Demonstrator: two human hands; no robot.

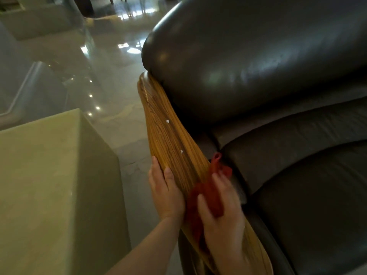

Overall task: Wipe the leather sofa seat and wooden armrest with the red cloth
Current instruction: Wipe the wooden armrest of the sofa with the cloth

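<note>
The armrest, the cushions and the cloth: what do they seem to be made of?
The armrest looks like polished wood or veneer, with long brown grain stripes and a soft sheen. The cushions look like dark leather or imitation leather: smooth, glossy, with highlights and creases. The red cloth under the right hand looks like soft matte fabric, folding loosely; its weave is blurred.

Long wooden armrest: golden-brown with dark lengthwise streaks and two small white specks. Crumpled red cloth at its near end; padded leather sofa cushions, right: glossy dark grey-brown. Block-shaped side table, left: pale olive-beige; polished floor: grey with white glints.
</note>
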